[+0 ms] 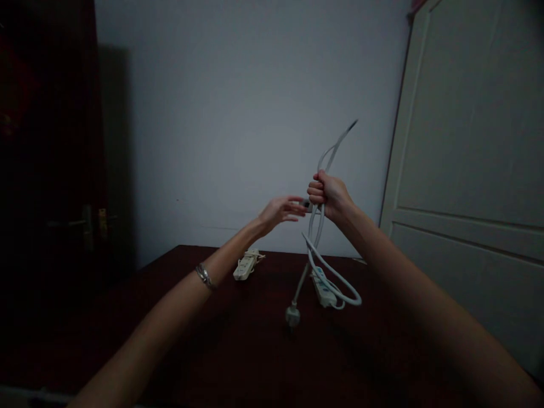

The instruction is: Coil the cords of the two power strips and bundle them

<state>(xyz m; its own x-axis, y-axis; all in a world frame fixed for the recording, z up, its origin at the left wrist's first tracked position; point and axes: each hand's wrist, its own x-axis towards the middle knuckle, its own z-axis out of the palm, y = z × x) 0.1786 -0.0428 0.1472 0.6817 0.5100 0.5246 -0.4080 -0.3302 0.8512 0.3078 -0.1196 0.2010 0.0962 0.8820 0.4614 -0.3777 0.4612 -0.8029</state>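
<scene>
My right hand [329,194] is closed in a fist round a white power cord [317,226], held up in front of the wall. Loops of the cord stick out above the fist and hang below it. Its plug [292,315] dangles low over the table. My left hand [281,211] reaches in from the left with fingers stretched and slightly apart, close to the fist and the cord. Nothing shows in it. Under the hanging loops lies a white power strip [323,288] with blue sockets; the cord appears to run to its near end.
A second white power strip [243,267], its cord bundled, lies further left on the dark red table [221,351]. Behind my hands a wall socket [306,204] is partly covered. A pale cabinet [467,147] stands right, a dark door [51,170] left.
</scene>
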